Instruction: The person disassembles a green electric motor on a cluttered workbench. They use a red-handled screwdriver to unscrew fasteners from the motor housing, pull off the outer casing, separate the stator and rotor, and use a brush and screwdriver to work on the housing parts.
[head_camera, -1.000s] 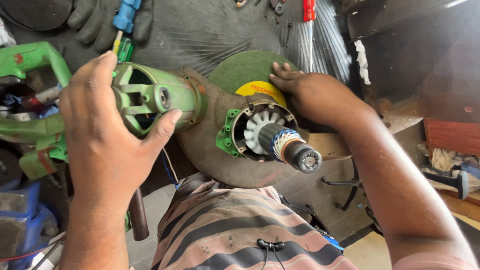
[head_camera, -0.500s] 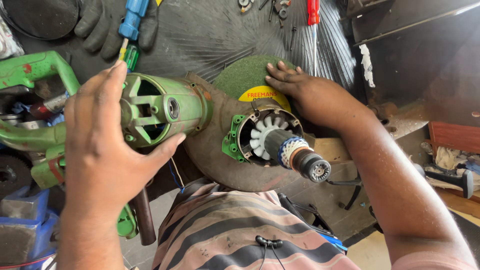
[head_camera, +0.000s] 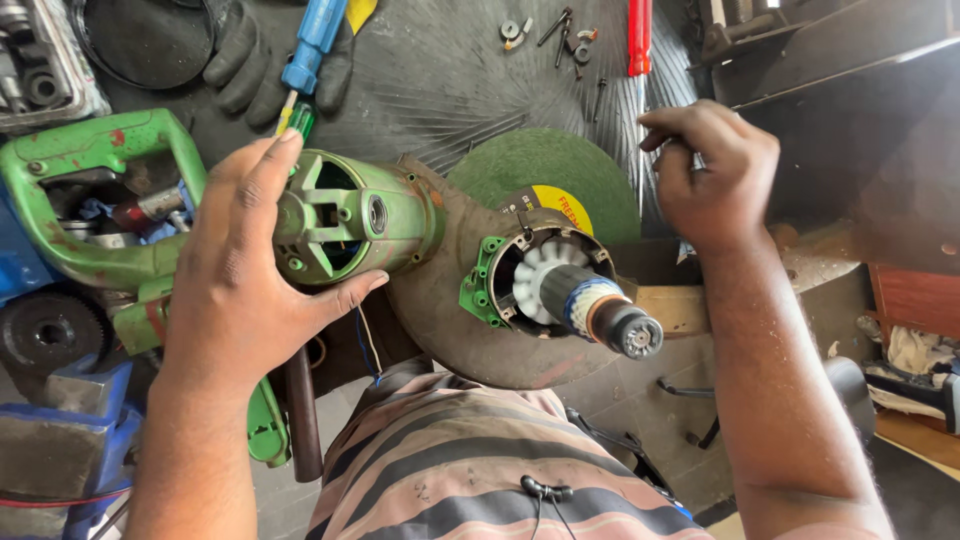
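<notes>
Bright daylight from the right, dark shadowed upper corner, sharp focus

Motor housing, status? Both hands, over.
Left hand grips green motor housing. Right hand at red screwdriver. Rotor exposed, nothing blocking.

Left hand (head_camera: 235, 275) around green motor housing (head_camera: 345, 220)

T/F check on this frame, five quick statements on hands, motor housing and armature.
1. The left hand grips the green motor housing. True.
2. The armature lies loose on the bench. False: it stands out of the blade guard.
3. The right hand rests on the armature. False: it is raised beside the red-handled screwdriver.
4. A blue-handled screwdriver lies above the housing. True.
5. The cutting disc is red. False: green.
</notes>
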